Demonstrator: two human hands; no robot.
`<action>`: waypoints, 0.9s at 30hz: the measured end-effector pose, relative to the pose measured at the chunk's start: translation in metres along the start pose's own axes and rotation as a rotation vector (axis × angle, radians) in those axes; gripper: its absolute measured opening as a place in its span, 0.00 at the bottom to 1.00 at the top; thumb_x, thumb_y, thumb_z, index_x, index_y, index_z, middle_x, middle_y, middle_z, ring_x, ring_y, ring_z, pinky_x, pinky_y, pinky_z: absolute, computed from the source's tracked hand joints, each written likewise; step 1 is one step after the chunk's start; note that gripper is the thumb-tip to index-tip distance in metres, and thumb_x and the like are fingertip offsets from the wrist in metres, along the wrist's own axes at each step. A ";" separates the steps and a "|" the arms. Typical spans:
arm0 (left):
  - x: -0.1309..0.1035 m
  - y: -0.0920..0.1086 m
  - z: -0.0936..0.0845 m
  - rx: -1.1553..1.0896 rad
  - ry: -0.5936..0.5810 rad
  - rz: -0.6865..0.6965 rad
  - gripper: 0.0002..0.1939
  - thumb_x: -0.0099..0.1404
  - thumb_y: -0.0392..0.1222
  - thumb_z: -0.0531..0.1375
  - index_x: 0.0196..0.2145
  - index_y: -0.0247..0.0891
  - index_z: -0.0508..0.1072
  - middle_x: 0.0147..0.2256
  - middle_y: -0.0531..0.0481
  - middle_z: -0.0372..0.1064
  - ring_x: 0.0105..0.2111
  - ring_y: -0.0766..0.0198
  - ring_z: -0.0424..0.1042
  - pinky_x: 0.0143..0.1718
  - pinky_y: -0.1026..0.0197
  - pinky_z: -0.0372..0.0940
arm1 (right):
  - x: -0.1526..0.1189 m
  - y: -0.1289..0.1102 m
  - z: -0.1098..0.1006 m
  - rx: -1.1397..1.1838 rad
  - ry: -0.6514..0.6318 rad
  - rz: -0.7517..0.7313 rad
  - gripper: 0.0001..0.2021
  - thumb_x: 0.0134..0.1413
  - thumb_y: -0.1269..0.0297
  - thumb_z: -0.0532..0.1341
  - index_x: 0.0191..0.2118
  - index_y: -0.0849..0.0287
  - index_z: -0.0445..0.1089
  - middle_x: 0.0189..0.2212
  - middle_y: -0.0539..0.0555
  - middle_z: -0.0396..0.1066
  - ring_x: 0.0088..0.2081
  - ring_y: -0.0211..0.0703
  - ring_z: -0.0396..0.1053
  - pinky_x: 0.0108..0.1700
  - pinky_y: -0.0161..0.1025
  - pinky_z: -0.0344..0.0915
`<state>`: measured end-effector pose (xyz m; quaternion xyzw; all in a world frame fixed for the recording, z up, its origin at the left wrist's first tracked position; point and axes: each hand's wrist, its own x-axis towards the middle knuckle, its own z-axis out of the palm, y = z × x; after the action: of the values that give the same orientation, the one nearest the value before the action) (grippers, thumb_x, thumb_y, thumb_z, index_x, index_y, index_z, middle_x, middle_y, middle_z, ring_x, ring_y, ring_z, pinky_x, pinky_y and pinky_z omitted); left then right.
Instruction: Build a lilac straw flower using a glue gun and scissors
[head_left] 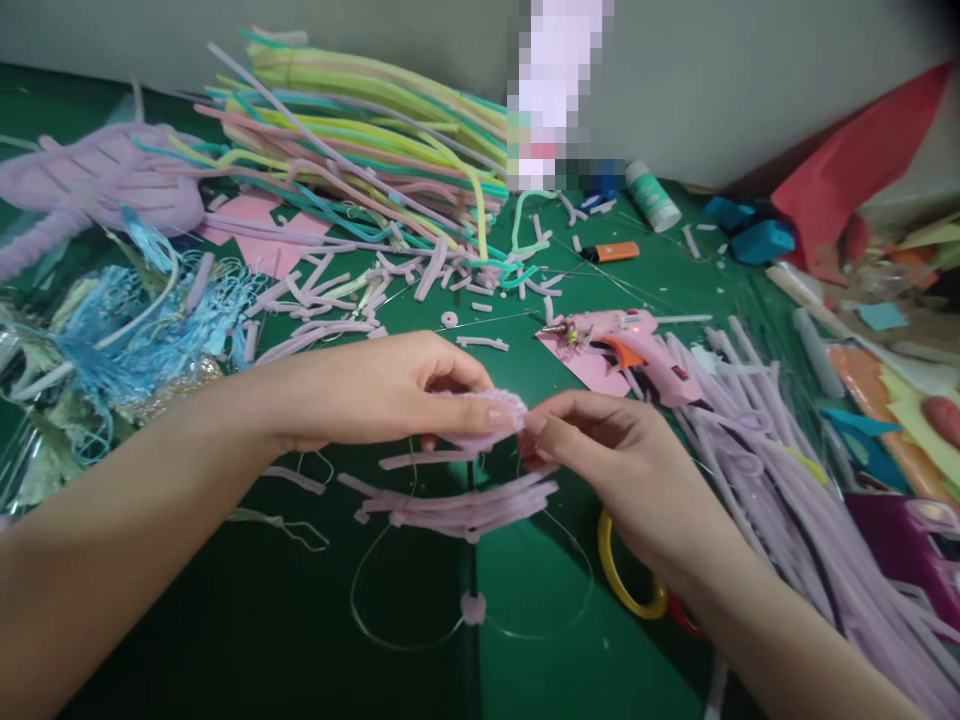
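Observation:
A small lilac fuzzy piece of pipe cleaner (516, 406) is pinched between the thumb and fingers of my left hand (420, 390). At its right end, the closed thumb and forefinger of my right hand (600, 440) press on its edge. My fingers hide part of it. Just below both hands, several cut lilac pipe cleaner strips (465, 508) lie nearly parallel on the green table. A thin clear loop of thread or wire hangs or lies around them, with a lilac knob (473, 608) at its bottom.
A pink glue gun (637, 340) rests beyond my right hand, near an orange lighter (611, 251). Yellow-handled scissors (630, 580) lie under my right forearm. Lilac pipe cleaners (757, 450) spread at right; a multicoloured bundle (360, 130) lies behind. Blue tassels (135, 330) fill the left.

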<state>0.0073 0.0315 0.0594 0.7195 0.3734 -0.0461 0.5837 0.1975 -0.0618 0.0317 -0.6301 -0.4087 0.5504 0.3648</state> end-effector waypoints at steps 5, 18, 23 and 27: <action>-0.004 -0.014 -0.001 -0.106 0.140 -0.003 0.16 0.66 0.56 0.58 0.42 0.44 0.77 0.39 0.51 0.76 0.37 0.60 0.73 0.35 0.64 0.63 | -0.002 0.009 -0.013 0.047 0.119 -0.025 0.08 0.45 0.58 0.69 0.23 0.55 0.75 0.23 0.49 0.72 0.26 0.38 0.68 0.31 0.35 0.65; -0.008 -0.013 0.015 -0.304 0.284 0.055 0.15 0.64 0.54 0.62 0.35 0.39 0.78 0.37 0.49 0.78 0.40 0.57 0.74 0.41 0.61 0.67 | 0.011 0.009 -0.007 0.165 -0.105 -0.003 0.19 0.51 0.47 0.67 0.28 0.60 0.74 0.26 0.50 0.73 0.27 0.34 0.66 0.32 0.33 0.61; -0.011 -0.029 0.015 -0.637 0.453 0.118 0.21 0.68 0.58 0.56 0.38 0.37 0.79 0.37 0.43 0.78 0.39 0.58 0.75 0.37 0.63 0.68 | 0.016 0.003 -0.003 0.442 0.055 0.013 0.16 0.43 0.52 0.73 0.25 0.60 0.73 0.23 0.48 0.72 0.25 0.32 0.66 0.28 0.31 0.63; -0.018 -0.047 0.013 -0.724 0.475 0.125 0.17 0.67 0.54 0.59 0.38 0.38 0.79 0.40 0.41 0.78 0.39 0.56 0.76 0.38 0.61 0.70 | 0.020 -0.001 -0.002 0.648 0.217 0.041 0.12 0.43 0.58 0.74 0.28 0.57 0.73 0.24 0.47 0.73 0.25 0.32 0.69 0.28 0.29 0.69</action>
<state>-0.0284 0.0136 0.0262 0.4804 0.4450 0.2899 0.6979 0.2004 -0.0430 0.0247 -0.5442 -0.1584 0.5888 0.5762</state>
